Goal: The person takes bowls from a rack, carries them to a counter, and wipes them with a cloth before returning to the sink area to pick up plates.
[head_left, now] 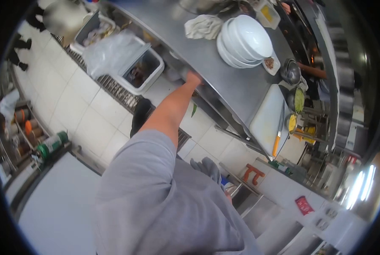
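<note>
My left arm stretches up from a grey sleeve to the edge of the steel counter point(224, 91). At that edge my left hand point(193, 79) is smeared by motion, so its fingers and anything in them do not show clearly. Close to it on the floor side stands a white bin point(158, 70) with dark contents, partly covered by a clear plastic bag point(109, 53). Beside my grey shirt, only a sliver of skin, perhaps my right hand point(229, 197), shows; its fingers are hidden. Grey crumpled cloth point(209, 166) lies near it.
On the counter are stacked white bowls point(247, 40), a white cloth point(203, 26), a cutting board point(264, 117) and an orange-handled knife point(278, 138). Metal bowls point(291, 71) line the far side, near another person's arm point(313, 70). A floor drain grate point(126, 98) runs below.
</note>
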`<state>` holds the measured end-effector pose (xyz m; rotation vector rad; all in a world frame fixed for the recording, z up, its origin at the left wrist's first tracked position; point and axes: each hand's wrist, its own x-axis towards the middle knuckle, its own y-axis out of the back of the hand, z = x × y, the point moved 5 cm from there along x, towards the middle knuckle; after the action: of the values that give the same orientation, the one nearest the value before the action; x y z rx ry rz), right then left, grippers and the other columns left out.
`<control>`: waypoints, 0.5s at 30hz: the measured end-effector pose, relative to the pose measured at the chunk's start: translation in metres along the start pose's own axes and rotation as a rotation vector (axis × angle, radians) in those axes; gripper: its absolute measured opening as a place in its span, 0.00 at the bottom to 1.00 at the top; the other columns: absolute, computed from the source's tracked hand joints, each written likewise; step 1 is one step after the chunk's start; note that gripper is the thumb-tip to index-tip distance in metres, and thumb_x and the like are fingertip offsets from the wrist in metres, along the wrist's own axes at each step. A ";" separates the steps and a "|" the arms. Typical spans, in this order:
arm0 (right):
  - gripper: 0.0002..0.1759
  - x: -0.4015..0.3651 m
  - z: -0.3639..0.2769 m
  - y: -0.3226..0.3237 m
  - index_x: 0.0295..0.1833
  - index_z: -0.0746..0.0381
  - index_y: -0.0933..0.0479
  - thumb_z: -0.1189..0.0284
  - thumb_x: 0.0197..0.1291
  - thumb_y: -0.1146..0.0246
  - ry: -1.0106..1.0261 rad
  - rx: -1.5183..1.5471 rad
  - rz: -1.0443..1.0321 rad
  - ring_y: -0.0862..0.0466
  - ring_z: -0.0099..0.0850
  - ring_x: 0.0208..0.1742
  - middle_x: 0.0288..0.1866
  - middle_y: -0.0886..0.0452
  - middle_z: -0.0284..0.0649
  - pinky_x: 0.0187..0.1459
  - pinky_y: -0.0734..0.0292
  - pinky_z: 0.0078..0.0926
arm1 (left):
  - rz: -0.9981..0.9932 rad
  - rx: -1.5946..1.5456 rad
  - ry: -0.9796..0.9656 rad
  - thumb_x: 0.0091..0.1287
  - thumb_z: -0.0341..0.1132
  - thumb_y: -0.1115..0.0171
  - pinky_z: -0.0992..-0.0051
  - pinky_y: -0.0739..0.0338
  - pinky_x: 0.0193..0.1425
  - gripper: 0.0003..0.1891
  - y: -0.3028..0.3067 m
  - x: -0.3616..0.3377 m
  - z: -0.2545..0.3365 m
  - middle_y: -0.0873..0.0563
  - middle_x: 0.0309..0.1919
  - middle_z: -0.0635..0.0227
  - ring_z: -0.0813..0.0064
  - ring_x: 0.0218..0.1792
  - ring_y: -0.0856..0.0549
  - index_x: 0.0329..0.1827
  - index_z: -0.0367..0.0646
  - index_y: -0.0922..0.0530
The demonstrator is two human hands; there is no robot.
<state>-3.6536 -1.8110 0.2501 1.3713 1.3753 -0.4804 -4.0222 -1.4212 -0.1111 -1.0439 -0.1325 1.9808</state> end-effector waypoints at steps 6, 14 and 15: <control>0.29 0.009 0.042 -0.008 0.68 0.67 0.22 0.57 0.72 0.34 -0.010 0.137 -0.014 0.15 0.33 0.56 0.59 0.14 0.41 0.61 0.23 0.37 | -0.024 0.701 -0.219 0.77 0.53 0.48 0.54 0.16 0.62 0.31 0.009 0.037 -0.015 0.24 0.76 0.57 0.58 0.69 0.20 0.79 0.52 0.30; 0.32 0.044 0.071 -0.021 0.73 0.69 0.28 0.60 0.71 0.36 -0.118 1.145 -0.343 0.19 0.50 0.69 0.68 0.18 0.50 0.74 0.28 0.51 | -1.076 1.379 -0.213 0.72 0.48 0.35 0.60 0.17 0.48 0.21 -0.042 -0.202 0.075 0.09 0.36 0.53 0.57 0.37 0.10 0.38 0.35 0.11; 0.34 0.039 0.051 -0.020 0.75 0.69 0.30 0.59 0.71 0.35 0.013 1.165 -0.358 0.20 0.50 0.71 0.70 0.20 0.51 0.75 0.29 0.52 | -1.127 1.354 -0.309 0.73 0.47 0.34 0.61 0.17 0.51 0.18 -0.069 -0.239 0.113 0.09 0.36 0.55 0.59 0.41 0.09 0.47 0.38 0.12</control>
<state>-3.6413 -1.8423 0.1921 1.9997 1.3801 -1.6943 -3.9933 -1.5231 0.1414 0.2636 0.3550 0.7696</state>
